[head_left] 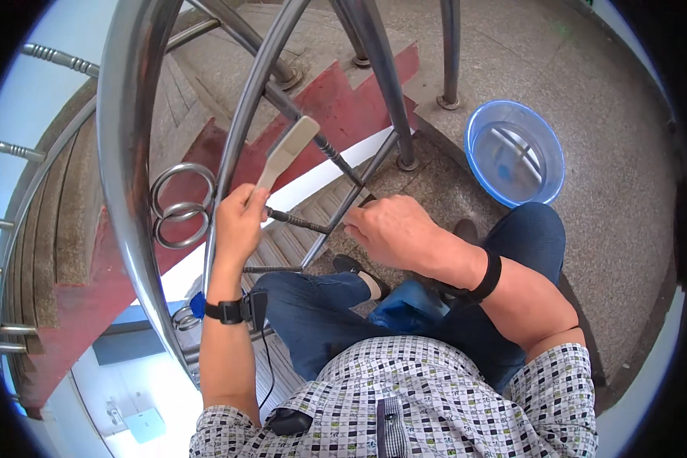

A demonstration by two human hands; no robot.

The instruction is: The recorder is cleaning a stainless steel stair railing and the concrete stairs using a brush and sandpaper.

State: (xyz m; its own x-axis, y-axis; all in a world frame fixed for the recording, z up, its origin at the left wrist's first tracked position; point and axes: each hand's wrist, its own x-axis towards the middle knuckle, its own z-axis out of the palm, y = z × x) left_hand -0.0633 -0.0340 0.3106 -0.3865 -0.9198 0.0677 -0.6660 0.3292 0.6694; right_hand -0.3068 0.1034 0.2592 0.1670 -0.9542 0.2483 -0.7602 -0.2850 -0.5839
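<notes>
My left hand (239, 223) is closed around the handle of a beige scrub brush (291, 146). The brush head points up and to the right, over the stainless steel stair railing (246, 99), its dark bristles turned up and left. My right hand (393, 229) is curled with its back up, its fingertips beside a slanting metal bar (346, 208) of the railing. Whatever those fingers hold, if anything, is hidden. Linked metal rings (182, 208) decorate the railing left of my left hand.
A blue basin (472, 156) with water stands on the speckled stone floor at the right. Blue plastic (408, 305) lies between my bent knees. Stairs with a red-painted side (336, 95) run behind the railing, and more steps (76, 206) curve down at left.
</notes>
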